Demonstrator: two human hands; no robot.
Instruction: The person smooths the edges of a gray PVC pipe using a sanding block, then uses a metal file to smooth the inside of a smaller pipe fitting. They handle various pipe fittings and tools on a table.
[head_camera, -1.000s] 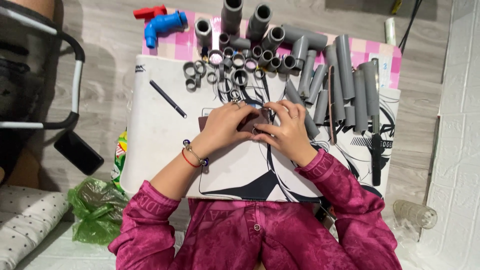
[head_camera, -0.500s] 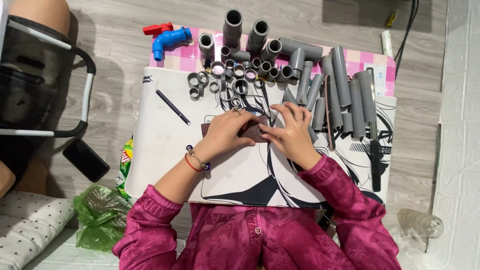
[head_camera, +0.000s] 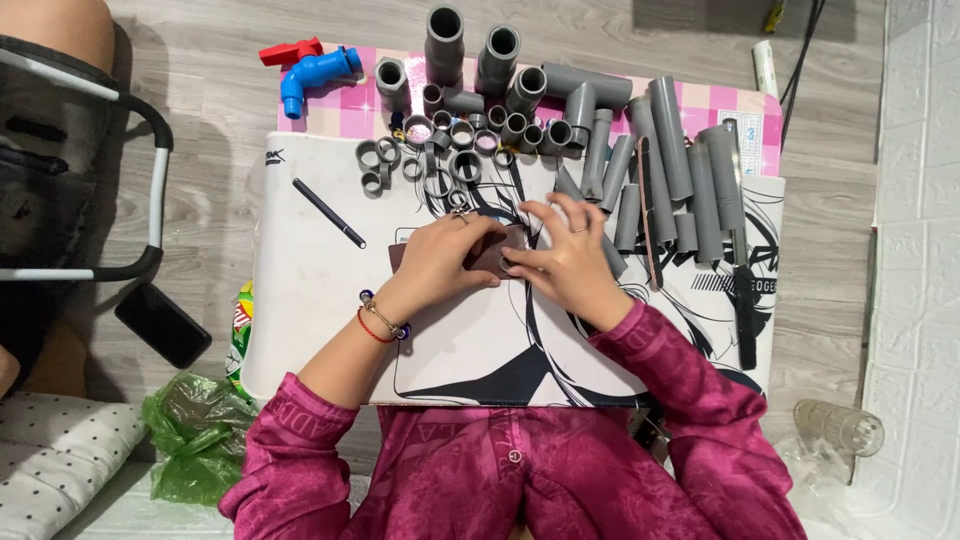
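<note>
Brown and flat, a small sheet of sandpaper (head_camera: 497, 252) lies at the centre of the frame on a white mat (head_camera: 300, 300) printed with black line art. Both hands meet over it. The left hand (head_camera: 445, 262) comes in from the lower left, its fingers curled and pressed on the sheet's left part. The right hand (head_camera: 565, 258) comes from the lower right, its thumb and forefinger pinching down near the middle of the sheet while the other fingers spread toward the top; what lies beneath them cannot be told.

Just above the hands, at upper centre, sit grey pipe rings (head_camera: 440, 160) and short grey couplings (head_camera: 500, 60). Longer grey pipe lengths (head_camera: 690, 170) lie in a row at upper right. A black pen (head_camera: 328, 212) lies slantwise on the mat left of the hands. A blue tap with a red handle (head_camera: 310, 72) rests at upper left, and a black phone (head_camera: 163, 324) lies on the floor at left.
</note>
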